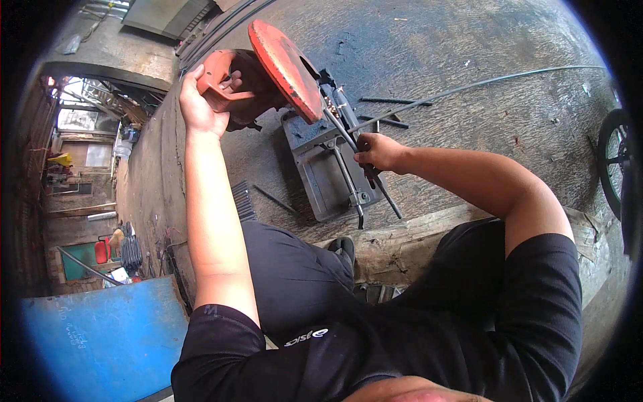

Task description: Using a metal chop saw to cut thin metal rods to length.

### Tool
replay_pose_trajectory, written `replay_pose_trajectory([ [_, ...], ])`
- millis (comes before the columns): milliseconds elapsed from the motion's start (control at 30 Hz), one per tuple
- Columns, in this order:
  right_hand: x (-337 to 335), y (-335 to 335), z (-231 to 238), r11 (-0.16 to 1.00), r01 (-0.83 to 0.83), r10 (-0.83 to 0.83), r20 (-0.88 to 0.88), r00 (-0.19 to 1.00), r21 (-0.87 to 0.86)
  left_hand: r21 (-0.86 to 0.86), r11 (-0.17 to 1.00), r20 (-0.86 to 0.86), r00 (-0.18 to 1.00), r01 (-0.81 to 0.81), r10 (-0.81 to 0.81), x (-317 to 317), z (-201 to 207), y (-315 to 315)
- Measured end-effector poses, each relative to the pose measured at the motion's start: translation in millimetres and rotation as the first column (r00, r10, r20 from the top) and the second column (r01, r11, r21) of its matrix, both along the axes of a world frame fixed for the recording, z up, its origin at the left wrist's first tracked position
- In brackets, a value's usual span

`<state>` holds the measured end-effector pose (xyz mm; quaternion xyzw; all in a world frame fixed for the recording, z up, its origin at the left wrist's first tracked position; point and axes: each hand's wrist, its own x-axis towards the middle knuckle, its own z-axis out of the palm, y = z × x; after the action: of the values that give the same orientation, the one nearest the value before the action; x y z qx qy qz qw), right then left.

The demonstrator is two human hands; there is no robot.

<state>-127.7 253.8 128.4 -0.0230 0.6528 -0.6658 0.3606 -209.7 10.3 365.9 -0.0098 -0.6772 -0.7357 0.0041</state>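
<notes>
An orange-red cut-off saw with a round blade guard (pixel 284 67) stands in front of me on a grey metal base (pixel 318 191). My left hand (pixel 203 107) is closed around the saw's handle (pixel 234 96). Below the guard, at the right side of the base, my right hand (pixel 380 151) grips a thin dark metal rod (pixel 389 195). One end of this rod runs up beneath the guard; the other sticks out toward me past the base. Beside the hand lies the saw's clamp screw (pixel 343 171). Bright orange specks show by the guard's lower edge. The blade itself is mostly hidden.
A long thin rod (pixel 482 87) stretches from the saw out to the far right. Short cut bars (pixel 395 101) lie on the stained floor beyond. Left of the base is a row of cut rods (pixel 244 199). A blue panel (pixel 100 335) stands at lower left, a wheel (pixel 613 157) at right.
</notes>
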Motion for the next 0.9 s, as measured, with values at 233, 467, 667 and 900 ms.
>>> replay_pose_trajectory([
  [233,2.0,3.6,7.1,0.998,-0.001,0.008,-0.116,0.993,0.063,0.001,1.0,0.003,1.0,-0.013,0.013,-1.2,0.4,-1.6],
  [467,0.8,3.1,7.6,0.994,0.013,0.009,-0.194,0.981,0.108,0.01,1.0,0.041,0.999,-0.029,0.028,-1.7,-0.1,-2.5],
  [667,-1.0,2.1,5.5,0.993,0.022,0.0,-0.186,0.983,0.114,0.004,1.0,0.018,1.0,-0.018,0.018,-3.3,-0.8,-3.8],
  [900,-1.4,3.9,3.4,0.98,0.048,0.011,-0.295,0.956,0.194,0.001,1.0,0.011,1.0,-0.018,0.018,-3.7,-1.3,-4.0],
])
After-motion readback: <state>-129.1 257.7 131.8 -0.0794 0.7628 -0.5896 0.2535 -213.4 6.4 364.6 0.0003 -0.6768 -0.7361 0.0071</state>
